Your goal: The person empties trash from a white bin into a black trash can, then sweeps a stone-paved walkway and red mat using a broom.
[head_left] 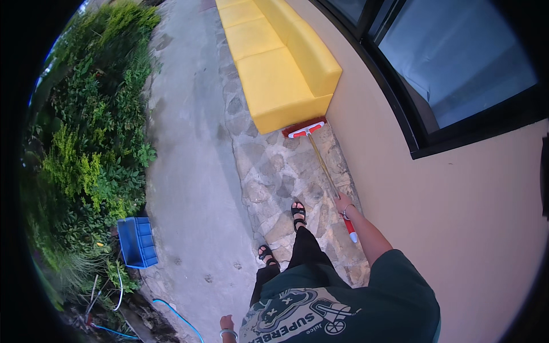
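Note:
My right hand [343,202] is wrapped round the metal pole of a broom [321,163], just above its red and white grip end. The broom slants away from me, and its wide red and white head with dark red bristles rests on the stone paving [266,166]. Those bristles lie along the foot of the near end of a yellow sofa [274,74], touching or very close to it. Low in the picture, my left hand [226,322] hangs by my side with its fingers curled in and nothing visible in them.
A beige wall [394,211] with a dark-framed window [420,140] rises on the right. Left of the paving runs a grey concrete path [189,171], bordered by green bushes [86,154]. A blue plastic crate [137,243] and a blue hose [177,316] lie along its left edge.

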